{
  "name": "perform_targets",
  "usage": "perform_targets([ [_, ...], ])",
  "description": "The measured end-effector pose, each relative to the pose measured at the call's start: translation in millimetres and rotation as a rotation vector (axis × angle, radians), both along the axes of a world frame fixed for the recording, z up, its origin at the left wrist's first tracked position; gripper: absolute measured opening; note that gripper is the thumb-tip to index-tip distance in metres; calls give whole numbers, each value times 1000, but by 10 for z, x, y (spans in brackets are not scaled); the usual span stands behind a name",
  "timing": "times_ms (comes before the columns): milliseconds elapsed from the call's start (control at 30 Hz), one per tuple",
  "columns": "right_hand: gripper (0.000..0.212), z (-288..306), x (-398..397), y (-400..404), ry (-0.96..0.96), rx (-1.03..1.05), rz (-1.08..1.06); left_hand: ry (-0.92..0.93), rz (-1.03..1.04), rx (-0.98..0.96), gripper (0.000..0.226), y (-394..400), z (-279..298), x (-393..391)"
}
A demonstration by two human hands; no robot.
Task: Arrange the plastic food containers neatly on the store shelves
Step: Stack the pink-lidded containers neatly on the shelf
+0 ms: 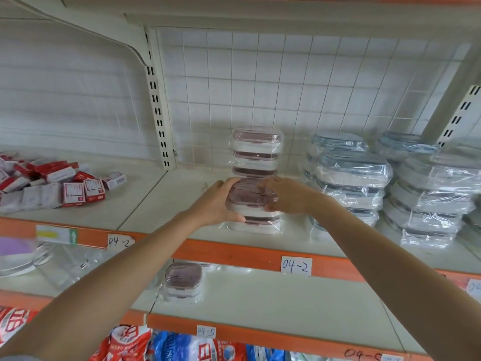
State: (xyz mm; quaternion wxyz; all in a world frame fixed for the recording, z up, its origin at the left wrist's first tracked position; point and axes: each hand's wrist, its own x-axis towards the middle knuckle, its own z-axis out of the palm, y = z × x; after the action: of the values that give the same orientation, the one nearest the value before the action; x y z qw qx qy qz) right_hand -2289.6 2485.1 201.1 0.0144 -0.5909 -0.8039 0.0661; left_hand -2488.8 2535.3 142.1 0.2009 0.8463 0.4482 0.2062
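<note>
So, grip: left hand [216,204] and right hand [283,196] clamped on the pink-lidded wrapped plastic container [250,199].
Placement: square it over the lower white container [253,226], edges flush.

The person stretches both bare arms forward and up, and the forearms come closer together toward the hands. The left hand [217,204] is turned with its palm to the right, the thumb low and the fingers curled at the top, so its grip closes from the left side. The right hand [285,195] faces it from the right, wrist bent a little, its fingers spread and curved inward in the same kind of grip.
</note>
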Motion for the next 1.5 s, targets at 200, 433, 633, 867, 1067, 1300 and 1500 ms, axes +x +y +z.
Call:
perform_targets([
  [200,57,-11,-170,-119,-161,144,-6,214,45,136,83,-165,141,-232],
  [433,56,-227,-791,-534,-157,344,122,320,115,381,36,-625,82,-700],
  [633,45,-538,-1290,-889,-98,301,163,287,109,439,18,-1149,-182,-1237],
  [867,50,-1173,-1689,-1342,-76,-5,186,532,112,76,49,-1653,-793,-1803],
  [1067,62,-1621,-1631,-1544,-41,-208,97,592,73,-8,43,-1845,-1157,-1886],
  [1300,72,-2039,-1625,-1061,-6,-241,50,564,119,-34,44,-1571,-1450,-1847],
  [1500,79,-2862,-1812,-346,26,-229,42,512,204,-58,47,-1189,-2237,-1865],
])
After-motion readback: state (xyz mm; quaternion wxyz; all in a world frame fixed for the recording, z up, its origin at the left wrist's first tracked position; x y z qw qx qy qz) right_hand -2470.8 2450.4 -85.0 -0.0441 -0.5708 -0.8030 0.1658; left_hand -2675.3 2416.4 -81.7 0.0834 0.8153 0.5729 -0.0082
